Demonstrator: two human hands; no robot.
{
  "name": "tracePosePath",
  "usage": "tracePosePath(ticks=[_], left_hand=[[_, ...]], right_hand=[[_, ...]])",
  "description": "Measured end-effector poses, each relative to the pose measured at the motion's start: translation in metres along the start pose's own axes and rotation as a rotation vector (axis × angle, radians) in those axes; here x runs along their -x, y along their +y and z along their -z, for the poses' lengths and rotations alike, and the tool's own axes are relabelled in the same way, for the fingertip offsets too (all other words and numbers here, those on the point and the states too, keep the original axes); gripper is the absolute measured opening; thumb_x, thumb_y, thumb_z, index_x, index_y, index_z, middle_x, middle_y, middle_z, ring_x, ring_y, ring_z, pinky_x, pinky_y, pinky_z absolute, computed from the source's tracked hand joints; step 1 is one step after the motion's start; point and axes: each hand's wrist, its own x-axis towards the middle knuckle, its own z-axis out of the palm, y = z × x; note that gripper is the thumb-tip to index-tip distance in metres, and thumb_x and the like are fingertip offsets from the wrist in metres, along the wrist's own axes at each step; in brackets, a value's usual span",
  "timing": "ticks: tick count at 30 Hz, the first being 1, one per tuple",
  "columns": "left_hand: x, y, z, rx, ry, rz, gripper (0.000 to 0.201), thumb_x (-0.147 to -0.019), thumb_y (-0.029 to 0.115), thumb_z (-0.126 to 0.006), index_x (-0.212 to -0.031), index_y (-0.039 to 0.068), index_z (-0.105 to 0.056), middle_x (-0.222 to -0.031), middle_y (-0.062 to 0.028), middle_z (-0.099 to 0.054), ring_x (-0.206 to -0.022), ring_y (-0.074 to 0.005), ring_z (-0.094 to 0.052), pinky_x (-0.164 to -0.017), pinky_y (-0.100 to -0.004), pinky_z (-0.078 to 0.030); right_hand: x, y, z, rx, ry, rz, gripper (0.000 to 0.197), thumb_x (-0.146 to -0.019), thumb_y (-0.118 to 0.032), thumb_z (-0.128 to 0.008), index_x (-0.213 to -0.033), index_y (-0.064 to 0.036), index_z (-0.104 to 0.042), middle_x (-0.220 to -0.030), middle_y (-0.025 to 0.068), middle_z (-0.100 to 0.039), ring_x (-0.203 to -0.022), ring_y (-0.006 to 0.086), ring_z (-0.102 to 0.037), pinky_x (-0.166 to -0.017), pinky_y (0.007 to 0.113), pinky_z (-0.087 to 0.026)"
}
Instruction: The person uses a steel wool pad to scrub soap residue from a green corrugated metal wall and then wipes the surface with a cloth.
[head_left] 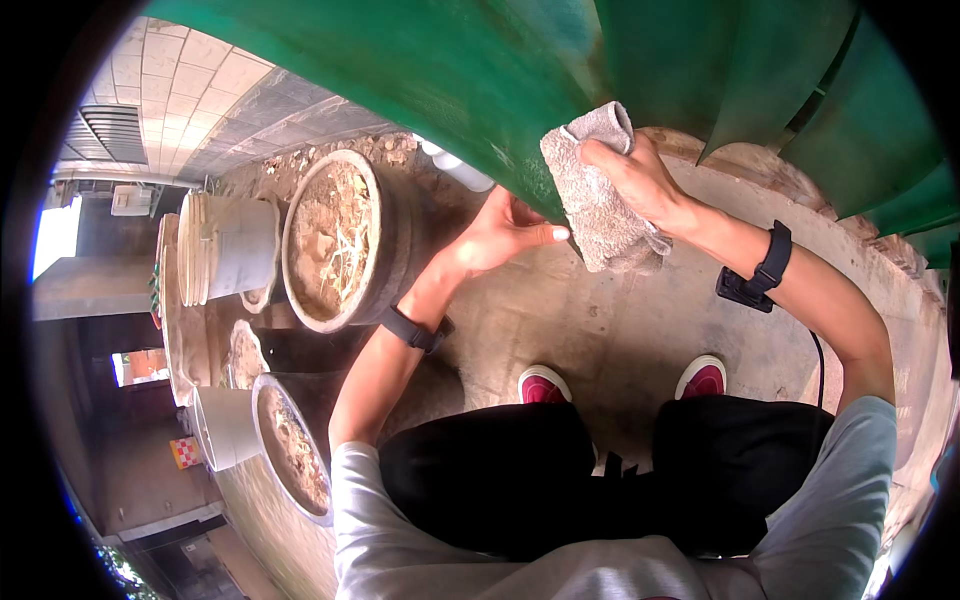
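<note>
A large green metal panel (460,95) slants across the top of the view, its lower corner ending between my hands. My left hand (495,238) is at that lower edge, its thumb stretched toward the cloth and its other fingers curled at the edge, partly hidden by the panel. My right hand (645,185) is closed round a folded grey terry cloth (590,195), which lies against the panel near the corner. The cloth's bottom end hangs below my right fingers, close to my left thumb.
To the left stand a large round pot of soil and dry stalks (333,240), a second soil-filled pot (293,450) and stacked white buckets (230,248). Curved green sheets (720,70) rise at the top right above a brick edge (770,170). My red shoes (543,385) stand on the concrete floor.
</note>
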Motion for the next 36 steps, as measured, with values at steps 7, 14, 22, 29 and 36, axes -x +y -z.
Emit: tracePosePath(ticks=[7,14,22,29,36], left_hand=[[0.002,0.023,0.008,0.469,0.382,-0.005,0.048,-0.104,0.021,-0.060,-0.145,0.003,-0.044,-0.141,-0.0118,-0.055,-0.129,-0.0259,-0.056,-0.109,-0.0451,-0.046],[0.011,0.008,0.006,0.224,0.200,-0.009,0.048,-0.098,0.009,-0.063,-0.142,0.001,-0.046,-0.135,-0.0106,-0.059,-0.127,-0.0247,-0.056,-0.108,-0.0422,-0.046],[0.025,0.007,0.007,0.713,-0.061,-0.045,0.043,-0.095,0.008,-0.056,-0.137,0.003,-0.049,-0.131,-0.0125,-0.060,-0.124,-0.0281,-0.059,-0.110,-0.0552,-0.044],[0.031,0.016,0.006,0.738,-0.024,-0.050,0.092,-0.095,0.066,-0.054,-0.159,0.007,-0.023,-0.160,-0.0167,-0.034,-0.146,-0.0351,-0.038,-0.115,-0.0621,-0.034],[0.025,0.042,0.015,0.536,-0.011,0.063,0.105,-0.088,0.085,-0.039,-0.161,0.011,-0.023,-0.166,-0.0130,-0.027,-0.148,-0.0343,-0.033,-0.115,-0.0626,-0.031]], right_hand=[[-0.033,-0.045,0.011,-0.061,0.074,0.201,0.032,-0.100,-0.026,-0.065,-0.110,0.0034,-0.070,-0.096,0.0054,-0.072,-0.087,0.0088,-0.066,-0.075,0.030,-0.054],[-0.057,-0.094,-0.027,0.472,-0.010,1.059,0.042,-0.080,-0.003,-0.069,-0.122,-0.0077,-0.066,-0.111,0.0114,-0.071,-0.093,0.0244,-0.069,-0.080,0.036,-0.056],[-0.042,-0.045,-0.049,0.838,-0.182,1.027,0.040,-0.066,-0.015,-0.077,-0.104,-0.0062,-0.069,-0.105,0.0052,-0.071,-0.093,0.0279,-0.068,-0.066,0.041,-0.056],[-0.009,-0.004,-0.031,0.824,-0.402,0.975,0.033,-0.063,-0.023,-0.076,-0.089,-0.0058,-0.066,-0.088,0.0066,-0.066,-0.083,0.0290,-0.066,-0.065,0.041,-0.054],[-0.001,0.051,-0.004,0.935,-0.861,1.037,0.024,-0.059,-0.019,-0.069,-0.078,-0.0055,-0.063,-0.080,0.0103,-0.063,-0.073,0.0346,-0.061,-0.063,0.045,-0.049]])
